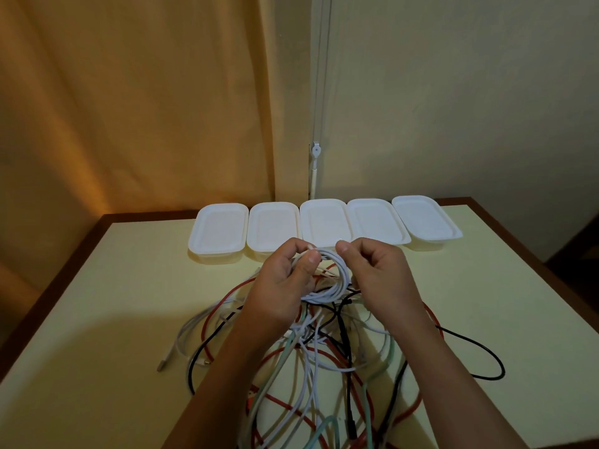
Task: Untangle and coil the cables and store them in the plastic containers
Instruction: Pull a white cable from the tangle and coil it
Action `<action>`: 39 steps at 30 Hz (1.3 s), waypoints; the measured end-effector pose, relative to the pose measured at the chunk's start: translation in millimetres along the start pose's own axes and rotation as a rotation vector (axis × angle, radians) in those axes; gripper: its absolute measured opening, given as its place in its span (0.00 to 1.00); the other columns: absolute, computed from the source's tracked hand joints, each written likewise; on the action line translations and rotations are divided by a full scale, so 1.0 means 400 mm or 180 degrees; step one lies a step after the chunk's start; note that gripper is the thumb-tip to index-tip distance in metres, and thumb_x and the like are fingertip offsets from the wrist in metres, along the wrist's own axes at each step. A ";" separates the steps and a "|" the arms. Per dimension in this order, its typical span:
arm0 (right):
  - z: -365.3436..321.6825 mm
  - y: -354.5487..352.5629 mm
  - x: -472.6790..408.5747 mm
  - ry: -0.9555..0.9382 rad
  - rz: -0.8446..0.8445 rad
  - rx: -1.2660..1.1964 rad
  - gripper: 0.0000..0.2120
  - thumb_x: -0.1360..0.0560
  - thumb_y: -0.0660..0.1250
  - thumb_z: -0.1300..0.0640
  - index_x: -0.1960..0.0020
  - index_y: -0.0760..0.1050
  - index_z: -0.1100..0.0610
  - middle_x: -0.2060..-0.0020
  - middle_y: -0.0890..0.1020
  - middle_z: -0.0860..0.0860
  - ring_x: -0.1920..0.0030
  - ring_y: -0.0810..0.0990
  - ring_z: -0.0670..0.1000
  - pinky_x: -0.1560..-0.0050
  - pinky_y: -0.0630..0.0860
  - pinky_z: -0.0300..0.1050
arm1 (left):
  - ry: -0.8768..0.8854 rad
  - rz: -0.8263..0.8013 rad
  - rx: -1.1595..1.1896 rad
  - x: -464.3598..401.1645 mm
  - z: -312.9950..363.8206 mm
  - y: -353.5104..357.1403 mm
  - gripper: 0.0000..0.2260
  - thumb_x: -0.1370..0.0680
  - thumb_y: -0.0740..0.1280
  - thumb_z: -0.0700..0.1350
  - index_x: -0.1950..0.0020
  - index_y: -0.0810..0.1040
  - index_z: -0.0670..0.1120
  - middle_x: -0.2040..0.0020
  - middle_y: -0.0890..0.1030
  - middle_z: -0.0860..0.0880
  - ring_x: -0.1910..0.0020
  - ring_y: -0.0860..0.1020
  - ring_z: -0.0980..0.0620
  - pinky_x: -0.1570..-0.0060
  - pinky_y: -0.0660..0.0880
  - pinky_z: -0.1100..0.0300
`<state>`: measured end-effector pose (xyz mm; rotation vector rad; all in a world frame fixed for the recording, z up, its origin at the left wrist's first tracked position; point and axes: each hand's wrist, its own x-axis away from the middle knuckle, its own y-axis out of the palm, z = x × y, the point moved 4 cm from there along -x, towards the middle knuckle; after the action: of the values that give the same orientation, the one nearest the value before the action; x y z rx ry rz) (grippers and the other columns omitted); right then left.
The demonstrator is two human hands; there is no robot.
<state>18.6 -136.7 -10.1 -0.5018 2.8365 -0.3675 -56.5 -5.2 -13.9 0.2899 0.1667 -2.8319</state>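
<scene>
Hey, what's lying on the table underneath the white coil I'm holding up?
Under the white coil, held by the left hand and right hand, lies a tangle of cables in red, black, white and pale green. The hands and forearms cover part of it.

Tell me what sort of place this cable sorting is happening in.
Probably a room in a home, not a workshop. An orange curtain hangs against a plain wall, a blind cord hangs in the corner, and the work is done on a pale table with a wooden edge.
</scene>
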 end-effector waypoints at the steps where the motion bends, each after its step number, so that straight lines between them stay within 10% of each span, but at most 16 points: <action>1: -0.002 -0.007 0.000 -0.0030 0.0111 0.0124 0.18 0.21 0.69 0.51 0.66 0.76 0.59 0.77 0.70 0.44 0.74 0.66 0.43 0.69 0.66 0.37 | 0.0015 0.0029 -0.0103 -0.001 -0.003 -0.003 0.09 0.17 0.60 0.49 0.50 0.74 0.45 0.71 0.73 0.58 0.71 0.69 0.60 0.65 0.69 0.64; 11: -0.016 0.011 0.024 0.0452 -0.0640 -0.0628 0.17 0.17 0.61 0.60 0.59 0.85 0.56 0.71 0.80 0.53 0.71 0.73 0.50 0.65 0.75 0.44 | 0.0121 0.0965 -0.0422 -0.008 -0.026 -0.045 0.07 0.18 0.62 0.49 0.53 0.74 0.49 0.65 0.76 0.54 0.65 0.75 0.53 0.58 0.77 0.49; 18: -0.001 0.031 0.030 0.0993 -0.1158 -0.1642 0.15 0.23 0.67 0.59 0.40 0.75 0.66 0.61 0.86 0.59 0.68 0.83 0.50 0.68 0.80 0.39 | 0.0089 0.0798 0.0011 -0.017 -0.026 -0.032 0.07 0.17 0.60 0.46 0.53 0.73 0.47 0.72 0.73 0.59 0.73 0.70 0.61 0.69 0.68 0.68; 25: -0.020 0.024 0.025 0.0718 -0.0928 -0.0920 0.08 0.27 0.73 0.53 0.55 0.80 0.58 0.74 0.80 0.56 0.79 0.73 0.51 0.76 0.72 0.40 | -0.0127 0.0707 0.0546 -0.002 -0.042 -0.008 0.13 0.16 0.56 0.51 0.53 0.72 0.43 0.69 0.66 0.52 0.68 0.66 0.54 0.66 0.66 0.58; 39: -0.003 0.027 0.012 -0.0388 0.0112 0.0848 0.14 0.24 0.72 0.49 0.63 0.74 0.55 0.72 0.68 0.45 0.71 0.66 0.45 0.70 0.61 0.38 | -0.0125 0.0467 0.1031 -0.017 -0.050 0.019 0.08 0.20 0.58 0.48 0.55 0.70 0.46 0.71 0.65 0.54 0.71 0.63 0.56 0.66 0.63 0.58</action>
<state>10.7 -128.2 -13.1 -0.4041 2.6219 -0.6719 -44.2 -7.6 -32.5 0.3000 -0.3121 -2.7068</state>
